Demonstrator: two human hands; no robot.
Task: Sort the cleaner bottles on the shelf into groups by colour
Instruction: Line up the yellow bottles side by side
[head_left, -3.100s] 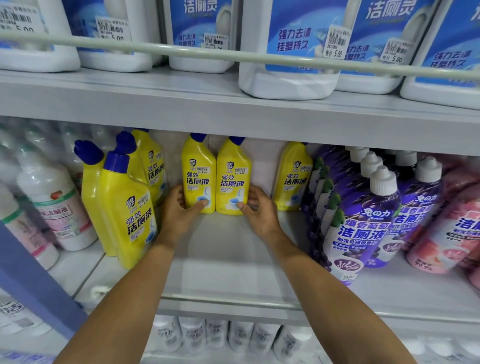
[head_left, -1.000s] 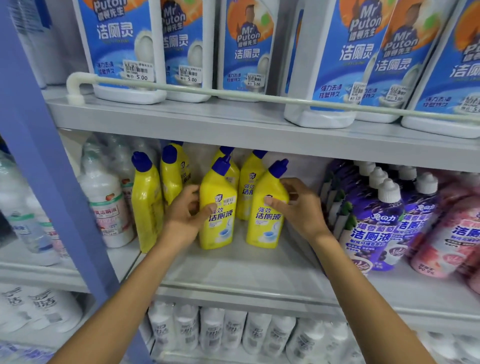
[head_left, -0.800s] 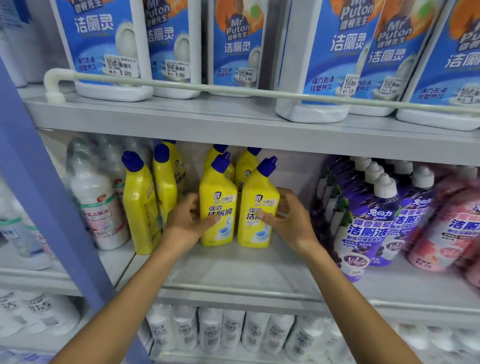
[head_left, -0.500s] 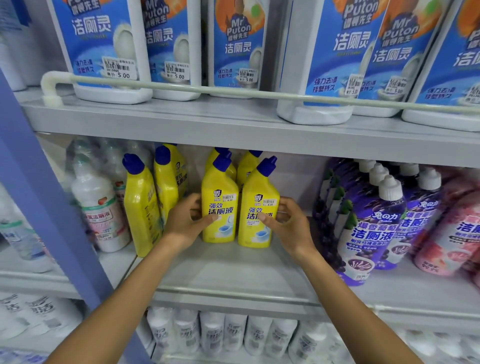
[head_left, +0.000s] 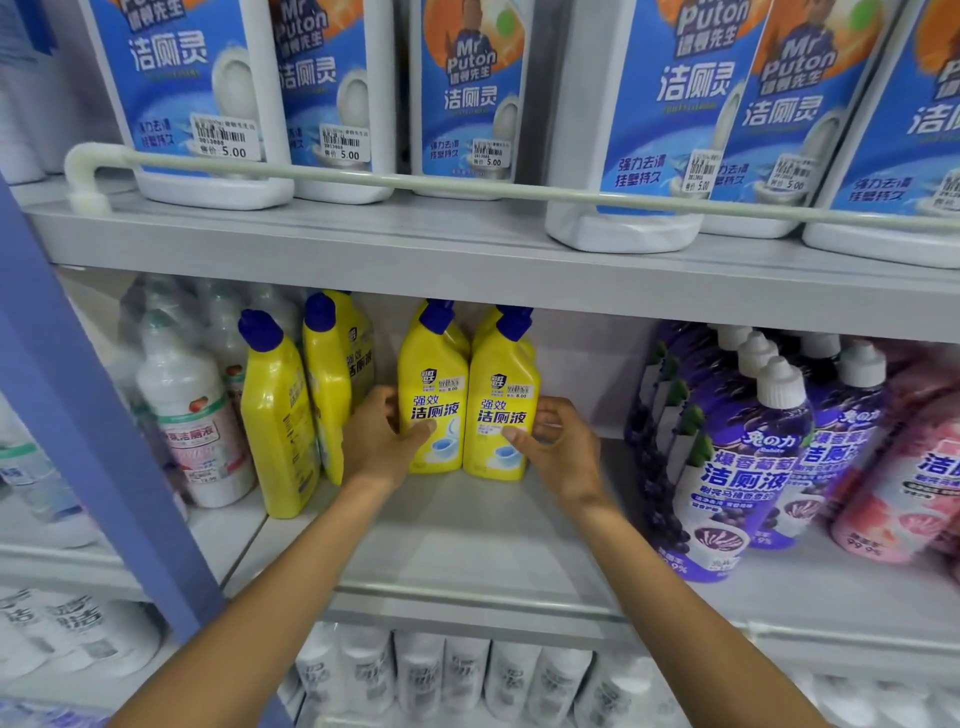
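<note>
Two yellow cleaner bottles with blue caps stand upright side by side on the middle shelf (head_left: 467, 525). My left hand (head_left: 379, 441) grips the left yellow bottle (head_left: 432, 384) from its left side. My right hand (head_left: 558, 447) holds the right yellow bottle (head_left: 501, 384) from its right side. Behind these two, more yellow bottles peek out. Two further yellow bottles (head_left: 275, 415) stand to the left, turned sideways. Purple bottles (head_left: 748, 457) with white caps fill the right of the shelf, and pink bottles (head_left: 914, 467) stand beyond them.
White bottles (head_left: 192, 410) with pink labels stand at the far left, beside a blue upright post (head_left: 93, 436). The upper shelf carries large white jugs (head_left: 202, 93) with blue labels behind a rail (head_left: 467, 184). Small white bottles (head_left: 441, 675) fill the shelf below.
Both hands have drawn the two yellow bottles forward from the back of the shelf and pressed them together, standing upright. The view has shifted slightly upward.
</note>
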